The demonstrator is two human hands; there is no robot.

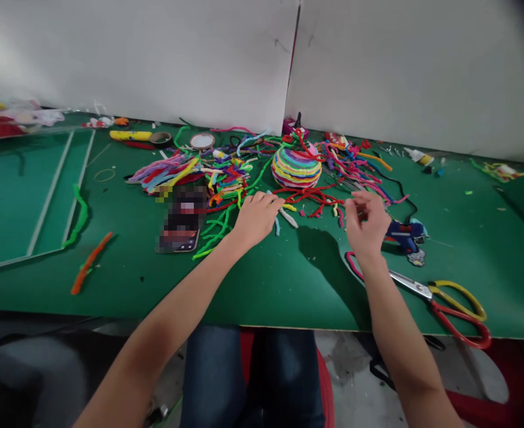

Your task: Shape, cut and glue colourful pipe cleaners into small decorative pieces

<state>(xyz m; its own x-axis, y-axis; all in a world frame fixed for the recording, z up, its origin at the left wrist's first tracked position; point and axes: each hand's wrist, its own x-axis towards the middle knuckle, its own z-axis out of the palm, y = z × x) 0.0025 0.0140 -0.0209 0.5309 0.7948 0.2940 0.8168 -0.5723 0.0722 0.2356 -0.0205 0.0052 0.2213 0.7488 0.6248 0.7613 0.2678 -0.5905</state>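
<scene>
My left hand lies palm down over the near edge of a heap of coloured pipe cleaners, its fingers stretched out and its thumb hidden. Close to its fingertips are short white and yellow pieces. My right hand is raised above the table, thumb and fingers pinched around what looks like the end of a red pipe cleaner. Behind both hands stands a round ball wound in rows of many colours, with red strands on top. Green pipe cleaners lie left of my left hand.
Large scissors with yellow and red handles lie beside my right forearm. A phone rests left of my left hand. Bundles of pipe cleaners, tape and a small blue figure are around. White panels stand behind.
</scene>
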